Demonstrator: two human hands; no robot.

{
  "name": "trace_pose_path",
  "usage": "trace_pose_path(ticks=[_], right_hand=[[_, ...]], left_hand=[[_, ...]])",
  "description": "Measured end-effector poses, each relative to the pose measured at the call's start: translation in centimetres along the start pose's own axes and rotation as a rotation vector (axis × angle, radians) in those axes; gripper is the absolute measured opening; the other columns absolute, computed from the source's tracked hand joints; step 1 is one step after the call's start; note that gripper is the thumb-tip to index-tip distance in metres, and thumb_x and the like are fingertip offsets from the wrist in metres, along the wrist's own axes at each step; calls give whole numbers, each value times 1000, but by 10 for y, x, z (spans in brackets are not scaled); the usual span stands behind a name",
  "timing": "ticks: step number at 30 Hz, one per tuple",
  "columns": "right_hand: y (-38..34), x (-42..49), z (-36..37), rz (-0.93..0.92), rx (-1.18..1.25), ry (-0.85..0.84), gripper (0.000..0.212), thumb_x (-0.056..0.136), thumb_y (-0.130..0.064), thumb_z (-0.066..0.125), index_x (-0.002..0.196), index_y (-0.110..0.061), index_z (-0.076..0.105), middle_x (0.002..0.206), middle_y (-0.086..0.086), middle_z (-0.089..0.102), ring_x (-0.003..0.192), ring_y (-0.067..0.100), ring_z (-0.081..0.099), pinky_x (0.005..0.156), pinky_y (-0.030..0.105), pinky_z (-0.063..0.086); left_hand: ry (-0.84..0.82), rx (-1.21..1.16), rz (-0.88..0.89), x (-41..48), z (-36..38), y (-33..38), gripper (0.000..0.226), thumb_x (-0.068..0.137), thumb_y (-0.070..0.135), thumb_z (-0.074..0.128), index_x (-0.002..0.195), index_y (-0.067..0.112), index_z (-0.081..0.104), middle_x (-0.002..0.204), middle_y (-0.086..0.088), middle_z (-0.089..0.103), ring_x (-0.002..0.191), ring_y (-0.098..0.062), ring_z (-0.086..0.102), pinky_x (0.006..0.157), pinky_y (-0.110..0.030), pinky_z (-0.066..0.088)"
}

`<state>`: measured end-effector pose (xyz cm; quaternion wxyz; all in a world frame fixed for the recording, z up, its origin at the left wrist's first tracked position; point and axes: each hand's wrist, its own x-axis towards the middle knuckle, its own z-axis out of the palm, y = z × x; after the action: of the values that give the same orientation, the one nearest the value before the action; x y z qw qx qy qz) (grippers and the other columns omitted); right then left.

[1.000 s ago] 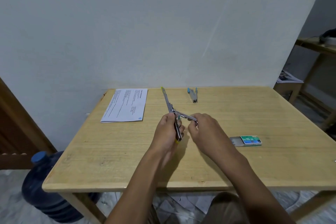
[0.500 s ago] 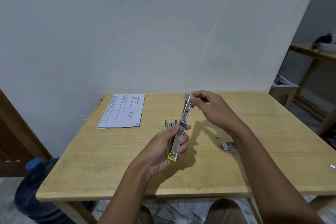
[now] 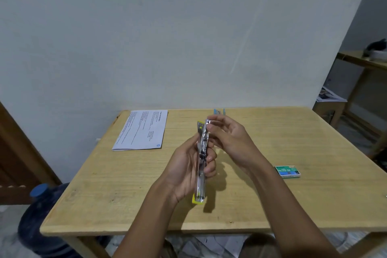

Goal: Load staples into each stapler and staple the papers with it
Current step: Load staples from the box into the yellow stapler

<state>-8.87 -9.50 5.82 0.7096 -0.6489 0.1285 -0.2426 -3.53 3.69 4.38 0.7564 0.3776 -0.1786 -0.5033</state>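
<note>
Opened metal stapler being held over the wooden surface

The left hand (image 3: 184,172) is gripping the slim yellow-tipped stapler (image 3: 201,161); the right hand (image 3: 228,138) is pinching its far end at 12 o'clock.

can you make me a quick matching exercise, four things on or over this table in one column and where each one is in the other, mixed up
Things:
1. paper sheet
2. staple box
3. yellow stapler
4. blue stapler

Places:
A. far edge of the table, behind the hands
B. lying flat at the far left
C. held in the left hand
D. lying on the right side

Pairs: 1-B, 2-D, 3-C, 4-A
</note>
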Motion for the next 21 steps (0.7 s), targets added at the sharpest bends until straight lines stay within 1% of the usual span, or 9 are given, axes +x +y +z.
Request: trace_pose_path(ticks=[1,2,4,5,8,10,13,16,21], right_hand=[[1,-1,3,-40,-98,7,14,91,-18,70,104,-21,69,107,1,68,89,7,69,84,28,56],[2,-3,5,-81,-182,28,14,91,-19,70,103,-24,68,106,-2,68,86,2,69,83,25,56],[2,-6,11,-166,-316,88,14,92,-20,69,102,-27,64,104,-9,66,68,-3,66,70,16,51],[2,-8,13,-216,-386,115,14,92,-21,69,101,-30,63,105,-10,65,65,-2,66,68,14,49],[8,-9,14,-345,-570,154,11,92,-25,68,102,-30,70,108,-13,66,78,0,68,74,14,49],[9,-10,14,-394,-651,174,10,92,-26,68,101,-28,71,106,-14,66,81,1,67,78,18,50],[8,-12,14,-440,-684,167,6,91,-23,67,95,-26,70,101,-15,65,83,1,66,80,27,53],[11,-16,16,-491,-697,144,4,91,-19,66,90,-21,70,96,-12,63,90,1,62,81,30,52],[18,-27,15,-558,-676,168,5,90,-17,67,87,-20,68,94,-13,62,91,8,62,80,32,52]], left_hand=[[23,-2,15,3,1,-1,37,100,40,42,83,9,54,59,-6,41,38,-15,36,43,-23,27],[46,-12,31,6,2,-2,39,102,42,41,81,11,52,58,-4,39,36,-12,33,42,-22,25],[78,-45,55,9,2,-6,44,102,44,40,75,11,49,56,-1,35,35,-8,29,39,-21,26],[89,-55,66,10,1,-7,46,102,44,41,72,10,50,56,-1,33,34,-7,28,38,-20,27],[108,-73,84,8,-1,-9,50,101,43,44,66,10,57,56,0,30,33,-6,27,35,-19,28],[113,-79,82,7,-2,-8,49,101,42,44,67,10,57,55,0,31,33,-6,26,35,-19,27],[125,-81,85,6,-1,-8,46,102,42,43,72,9,55,54,1,32,33,-6,27,36,-19,26],[154,-129,104,6,2,-8,39,103,39,42,87,7,59,53,1,33,31,-5,29,34,-18,27],[213,-164,118,6,2,-11,42,102,38,44,76,8,55,54,1,32,33,-6,29,36,-20,27]])
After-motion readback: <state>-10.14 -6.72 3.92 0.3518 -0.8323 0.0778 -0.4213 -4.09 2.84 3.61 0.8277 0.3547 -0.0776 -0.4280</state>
